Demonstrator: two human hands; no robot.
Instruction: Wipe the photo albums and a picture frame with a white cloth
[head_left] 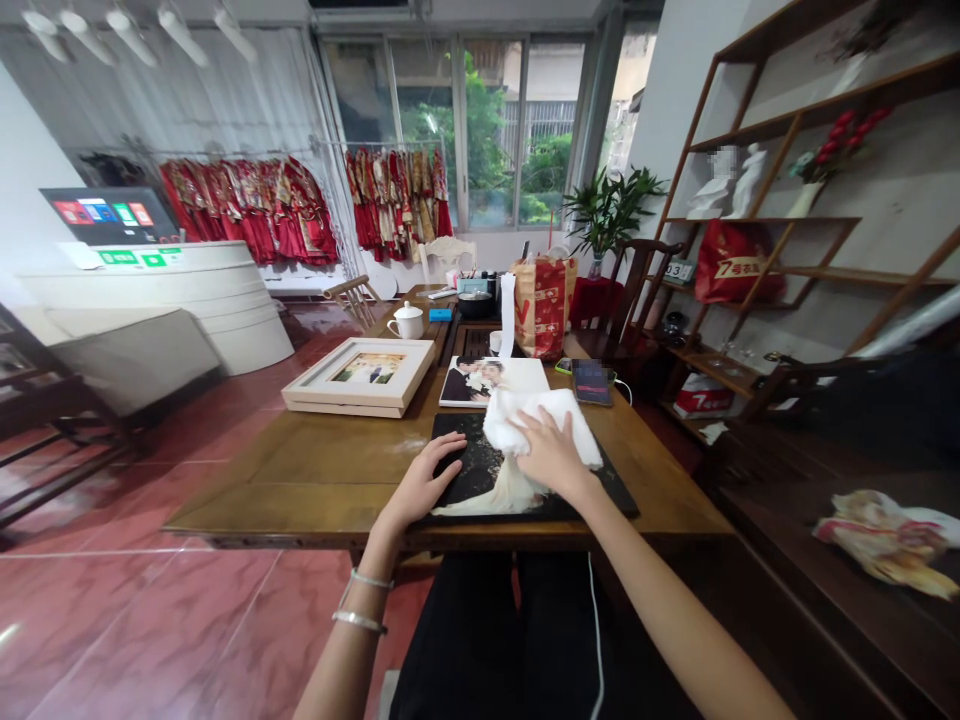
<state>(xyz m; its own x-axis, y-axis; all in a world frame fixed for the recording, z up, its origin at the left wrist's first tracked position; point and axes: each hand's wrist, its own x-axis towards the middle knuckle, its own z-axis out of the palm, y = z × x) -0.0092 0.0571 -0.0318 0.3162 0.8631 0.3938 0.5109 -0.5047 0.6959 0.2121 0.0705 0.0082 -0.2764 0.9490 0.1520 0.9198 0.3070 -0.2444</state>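
Observation:
A black panel lies flat at the near edge of the wooden table, with a pale gown-like picture area and light specks on its surface. My right hand holds a folded white towel from above, fingers spread across it, against the panel's upper right part. The towel hides what is under it. On the panel's left edge rests my left hand, its fingers stretched out and holding nothing. Just behind the panel lies a white-bordered photo print of a couple.
The wooden table carries a cream picture frame at left, a lidded white mug, a phone with a cable, and a red-patterned paper bag. Wooden shelves stand at right.

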